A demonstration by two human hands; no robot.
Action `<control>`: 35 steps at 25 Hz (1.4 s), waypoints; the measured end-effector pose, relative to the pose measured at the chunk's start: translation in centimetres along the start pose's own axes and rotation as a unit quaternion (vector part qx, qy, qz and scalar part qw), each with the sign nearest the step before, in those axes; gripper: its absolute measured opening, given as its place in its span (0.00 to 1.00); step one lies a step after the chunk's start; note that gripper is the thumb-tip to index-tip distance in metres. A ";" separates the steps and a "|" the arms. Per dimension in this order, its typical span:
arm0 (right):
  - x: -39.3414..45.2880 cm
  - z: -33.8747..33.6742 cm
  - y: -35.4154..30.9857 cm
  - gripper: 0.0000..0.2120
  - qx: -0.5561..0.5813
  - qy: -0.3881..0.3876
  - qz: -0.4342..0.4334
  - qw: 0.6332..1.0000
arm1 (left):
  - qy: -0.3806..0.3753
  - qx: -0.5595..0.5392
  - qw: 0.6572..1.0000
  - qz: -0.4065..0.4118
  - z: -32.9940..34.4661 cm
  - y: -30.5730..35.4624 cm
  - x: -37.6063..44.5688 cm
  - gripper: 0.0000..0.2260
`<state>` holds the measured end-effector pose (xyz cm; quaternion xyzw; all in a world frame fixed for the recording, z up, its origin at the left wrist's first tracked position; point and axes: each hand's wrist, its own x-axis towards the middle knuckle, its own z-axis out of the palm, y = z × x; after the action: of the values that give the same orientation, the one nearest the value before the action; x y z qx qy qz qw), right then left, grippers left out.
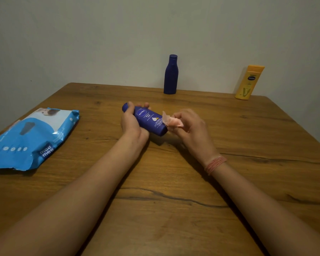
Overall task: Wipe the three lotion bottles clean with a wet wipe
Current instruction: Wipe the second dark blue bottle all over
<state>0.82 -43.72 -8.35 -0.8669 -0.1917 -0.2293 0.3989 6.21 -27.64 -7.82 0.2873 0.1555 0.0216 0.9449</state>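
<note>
Nivea bottle (149, 121): at table centre, tilted, cap toward ten o'clock; we judge it light, rigid, slick.
Left hand (131, 120): our fingers wrap its cap end.
Right hand (189, 126): pinches wet wipe (172, 121) touching the base.
Other bottles: tall blue bottle (171, 74) at twelve, yellow Vaseline bottle (248, 82) at one.

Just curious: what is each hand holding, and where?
Left hand grips the Nivea bottle near its cap end; right hand pinches the crumpled wipe against the bottle's base.

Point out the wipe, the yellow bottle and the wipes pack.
wipe (174, 122), head view, bunched middle
yellow bottle (248, 84), head view, front label
wipes pack (31, 139), head view, top face
</note>
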 end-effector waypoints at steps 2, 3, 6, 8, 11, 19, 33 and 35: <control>0.1 -0.1 -0.5 0.08 0.004 0.078 -0.004 0.997 | -0.001 -0.022 0.999 -0.024 0.5 -0.4 -0.6 0.14; 0.2 -0.5 -0.6 0.10 0.033 0.111 0.017 0.993 | -0.002 -0.025 0.999 -0.028 0.8 -0.8 -1.0 0.14; -0.2 -1.0 -0.9 0.12 0.041 0.148 -0.003 0.988 | 0.016 -0.034 0.999 -0.030 1.4 -1.3 -1.9 0.14; -0.8 0.2 -1.9 0.09 0.012 0.117 -0.081 0.990 | 0.037 -0.050 0.998 -0.031 1.1 -0.6 -1.4 0.15; -1.1 1.5 -3.0 0.11 -0.004 0.069 -0.135 0.988 | 0.054 -0.071 0.995 -0.044 0.6 0.4 -0.7 0.21; -1.2 1.0 -2.7 0.07 0.009 0.099 -0.099 0.990 | 0.051 -0.069 0.995 -0.042 0.7 0.1 -1.3 0.15; -0.2 -0.6 -1.0 0.11 0.012 0.106 -0.065 0.992 | -0.272 0.194 0.942 0.039 1.3 -2.7 -3.0 0.15; -0.2 -0.8 -0.9 0.12 0.003 0.131 -0.066 0.989 | -0.289 0.234 0.927 0.052 1.3 -3.0 -3.3 0.14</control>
<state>0.00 -43.81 -7.42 -0.8135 -0.1954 -0.3664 0.4071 3.34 -31.27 -7.48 0.5018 -0.1389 -0.0498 0.8523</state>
